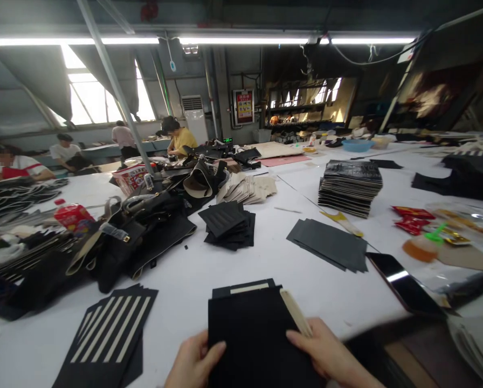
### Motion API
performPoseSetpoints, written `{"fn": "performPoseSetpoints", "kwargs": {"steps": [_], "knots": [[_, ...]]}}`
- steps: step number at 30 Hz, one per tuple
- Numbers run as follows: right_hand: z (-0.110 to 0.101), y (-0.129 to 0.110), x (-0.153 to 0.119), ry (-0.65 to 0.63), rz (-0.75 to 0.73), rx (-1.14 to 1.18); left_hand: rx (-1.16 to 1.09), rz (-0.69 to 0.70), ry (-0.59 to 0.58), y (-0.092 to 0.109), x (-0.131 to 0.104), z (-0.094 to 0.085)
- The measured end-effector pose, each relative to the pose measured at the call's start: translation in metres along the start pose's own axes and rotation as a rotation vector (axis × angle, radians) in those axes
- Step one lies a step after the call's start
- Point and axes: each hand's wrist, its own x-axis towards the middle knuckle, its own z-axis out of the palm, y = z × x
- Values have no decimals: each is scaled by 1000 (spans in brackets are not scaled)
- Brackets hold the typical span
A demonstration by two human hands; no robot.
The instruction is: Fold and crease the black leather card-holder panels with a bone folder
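While left grip (pixel 196 360) is clasping black panel (pixel 255 337), right grip (pixel 317 351) is pinching opposite edge and, seemingly, pale strip (pixel 295 311); two-sided hold is likely steadying panel.

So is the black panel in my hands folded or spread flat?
Spread flat, as far as shows: the black panel has no visible crease, and your left hand and right hand hold its opposite sides.

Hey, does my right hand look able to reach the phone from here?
Probably yes: the phone lies uncovered nearby, though the right hand is occupied with the black panel and a pale stick.
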Motion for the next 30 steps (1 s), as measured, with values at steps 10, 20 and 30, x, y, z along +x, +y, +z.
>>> {"fn": "performPoseSetpoints", "kwargs": {"steps": [10,20,30], "knots": [[-11,-22,59,-11,10,-150,118,-30,79,14,49,-11],[-7,-16,60,5,-69,-340,179,-76,147,4,54,-12],[-6,-18,57,17,-69,-409,240,-90,191,-4,56,-11]]}}
